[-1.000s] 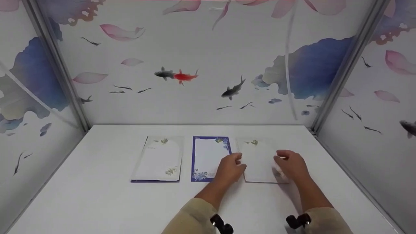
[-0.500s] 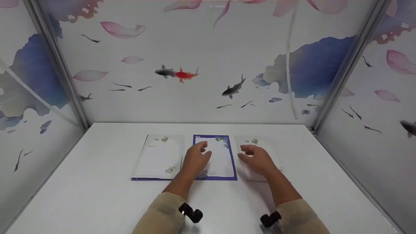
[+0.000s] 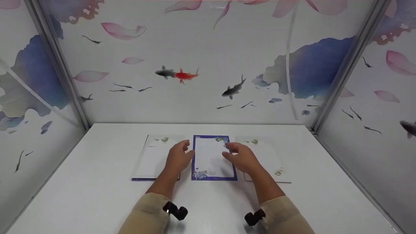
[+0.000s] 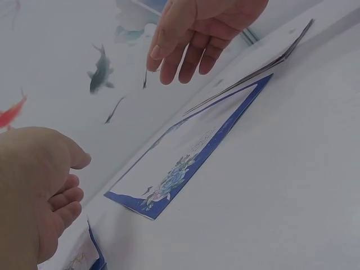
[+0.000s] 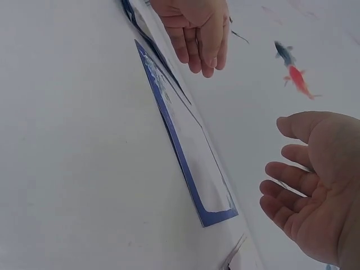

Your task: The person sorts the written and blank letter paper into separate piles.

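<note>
In the head view, blue-bordered letter paper (image 3: 213, 157) with printed flowers lies flat on the white table. My left hand (image 3: 177, 159) hovers by its left edge, fingers relaxed and loosely bent. Opposite it, my right hand (image 3: 243, 159) overlaps the paper's right edge, thumb and fingers apart. Both wrist views show the left hand (image 5: 194, 31) and right hand (image 4: 205, 36) above the paper, palms facing each other with nothing between the fingers. Partly behind the left hand is a pale flowered paper stack (image 3: 148, 165); pale flowered paper (image 3: 266, 159) lies beyond the right hand.
The white table (image 3: 91, 195) is enclosed by a back wall (image 3: 195, 104) and side walls printed with fish and petals. Metal posts (image 3: 60, 71) stand at the corners. A small black device (image 3: 175, 211) sits at each sleeve cuff.
Both hands have moved left, from around the right-hand pale paper to either side of the blue-bordered paper. The papers stay in their places.
</note>
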Tool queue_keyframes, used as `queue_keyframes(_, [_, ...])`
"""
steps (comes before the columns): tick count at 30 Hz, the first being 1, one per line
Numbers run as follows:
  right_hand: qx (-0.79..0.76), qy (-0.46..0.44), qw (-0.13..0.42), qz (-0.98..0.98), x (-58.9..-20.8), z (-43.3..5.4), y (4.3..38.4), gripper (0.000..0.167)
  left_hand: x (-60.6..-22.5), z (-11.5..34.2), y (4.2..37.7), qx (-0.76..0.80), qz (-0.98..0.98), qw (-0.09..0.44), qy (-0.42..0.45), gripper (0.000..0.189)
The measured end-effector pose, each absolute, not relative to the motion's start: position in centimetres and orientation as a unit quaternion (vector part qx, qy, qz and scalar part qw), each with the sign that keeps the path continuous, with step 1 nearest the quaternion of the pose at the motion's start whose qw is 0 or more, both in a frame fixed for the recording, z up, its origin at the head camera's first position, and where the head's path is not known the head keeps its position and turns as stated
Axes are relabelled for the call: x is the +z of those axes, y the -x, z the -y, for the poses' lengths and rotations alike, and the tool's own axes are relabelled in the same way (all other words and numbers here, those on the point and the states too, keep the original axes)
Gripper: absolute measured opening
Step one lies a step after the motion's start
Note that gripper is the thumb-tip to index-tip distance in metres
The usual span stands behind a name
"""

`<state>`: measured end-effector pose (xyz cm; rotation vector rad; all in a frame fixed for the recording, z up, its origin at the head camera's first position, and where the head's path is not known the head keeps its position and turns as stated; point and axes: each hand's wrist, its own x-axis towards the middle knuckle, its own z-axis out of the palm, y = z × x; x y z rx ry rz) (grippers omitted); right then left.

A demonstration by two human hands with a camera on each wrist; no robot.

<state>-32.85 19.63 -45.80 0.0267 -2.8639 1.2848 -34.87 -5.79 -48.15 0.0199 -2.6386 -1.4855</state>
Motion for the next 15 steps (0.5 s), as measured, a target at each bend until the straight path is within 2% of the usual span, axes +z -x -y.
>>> queue_keyframes(15, [0.353,-0.031,-0.041,0.934,-47.4,-19.9,32.4,0.069,-48.7,5.0,33.8,-0.408,0.910,-0.063,0.033,0.082])
